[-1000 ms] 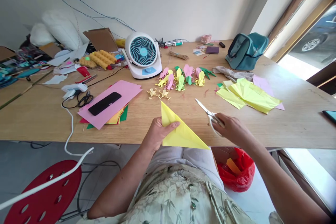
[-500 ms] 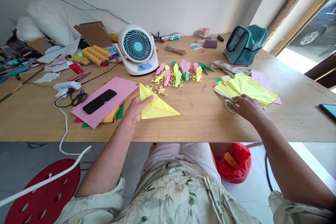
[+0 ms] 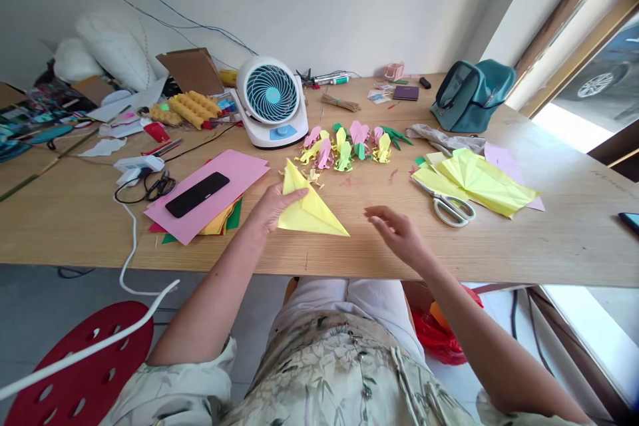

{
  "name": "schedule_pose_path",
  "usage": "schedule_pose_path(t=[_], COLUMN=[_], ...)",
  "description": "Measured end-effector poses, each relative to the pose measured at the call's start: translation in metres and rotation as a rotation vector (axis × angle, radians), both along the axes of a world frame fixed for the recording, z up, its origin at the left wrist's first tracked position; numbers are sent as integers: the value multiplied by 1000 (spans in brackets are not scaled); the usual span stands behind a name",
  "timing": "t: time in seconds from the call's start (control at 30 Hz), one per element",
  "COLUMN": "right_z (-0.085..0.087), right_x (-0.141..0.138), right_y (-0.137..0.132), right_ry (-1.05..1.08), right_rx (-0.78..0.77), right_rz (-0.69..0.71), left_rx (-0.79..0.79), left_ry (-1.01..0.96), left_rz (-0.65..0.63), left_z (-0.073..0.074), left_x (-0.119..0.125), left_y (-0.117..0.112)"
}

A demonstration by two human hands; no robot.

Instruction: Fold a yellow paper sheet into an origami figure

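- A plain white wall (image 3: pixel 374 6) rises behind the workspace, with a glimpse of a parked vehicle (image 3: pixel 598 82) outside at far right.
- A long, pale wooden table (image 3: pixel 559 246) stretches across the scene.
- A round red stool pierced with holes (image 3: pixel 82 366) stands below the table at lower left.
- A white-and-blue desk fan (image 3: pixel 272 103) sits toward the wall, with a boxy teal bag (image 3: pixel 472 96) farther right.
- Creased bright yellow paper sheets (image 3: pixel 484 180) lie at right, partly covering a pale lilac sheet (image 3: pixel 506 161).
- A smooth pink paper sheet (image 3: pixel 239 165) tops a coloured pile at left.
- A folded yellow paper triangle (image 3: pixel 309 213) is held over the front half of the table; whether its underside touches the wood cannot be told.
- The person's left hand (image 3: pixel 272 208) grips the triangle by its left edge, thumb flat across the upper face, other fingers hidden beneath.
- The right hand (image 3: pixel 399 234) holds nothing, its loosely curled fingers pointing toward the triangle, near but apart.
- White-handled metal scissors (image 3: pixel 440 201) rest by the yellow sheets, blades overlapping them.
- A black rectangular phone (image 3: pixel 198 194) lies on the pink sheet.
- Small pink, yellow and green folded paper figures (image 3: pixel 344 156) cluster beyond the triangle.
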State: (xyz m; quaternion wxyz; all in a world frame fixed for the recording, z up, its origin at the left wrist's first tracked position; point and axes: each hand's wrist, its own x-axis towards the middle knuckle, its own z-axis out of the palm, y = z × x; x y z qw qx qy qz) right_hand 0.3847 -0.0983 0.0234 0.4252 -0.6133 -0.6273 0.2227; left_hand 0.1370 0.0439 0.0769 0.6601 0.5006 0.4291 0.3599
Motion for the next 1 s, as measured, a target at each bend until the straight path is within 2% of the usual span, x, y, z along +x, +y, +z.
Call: schedule_pose_path(t=[0.1, 0.17, 0.23, 0.37, 0.5, 0.57, 0.63, 0.73, 0.8, 0.87, 1.0], right_z=[7, 5, 0, -13, -18, -19, -19, -22, -25, -26, -22], right_x=[-30, -33, -27, -9, 1, 3, 5, 8, 9, 9, 10], right_y=[18, 29, 37, 39, 35, 34, 33, 32, 32, 32, 28], right_ry=[183, 142, 44, -84, -164, -237, -352, -472, -491, -490, -544], right_rx=[-31, 41, 103, 132, 154, 168, 140, 47, 18, 13, -2], right_rz=[139, 105, 36, -50, -134, -118, -61, 11, 28, 36, 46], left_rx=[15, 114, 279, 672, 907, 1034, 1158, 1268, 1307, 1350, 1450], left_ry=[97, 173, 268, 533, 656, 682, 695, 747, 745, 695, 715], left_rz=[-230, -375, -484, -580, -705, -745, -709, -546, -492, -528, -689], left_z=[-7, -13, -20, -35, -51, -56, -59, -57, -56, -58, -72], left_x=[18, 31, 44, 69, 91, 101, 106, 99, 86, 71, 47], left_y=[-6, -8, -8, -4, 8, 13, 15, 5, -9, -24, -43])
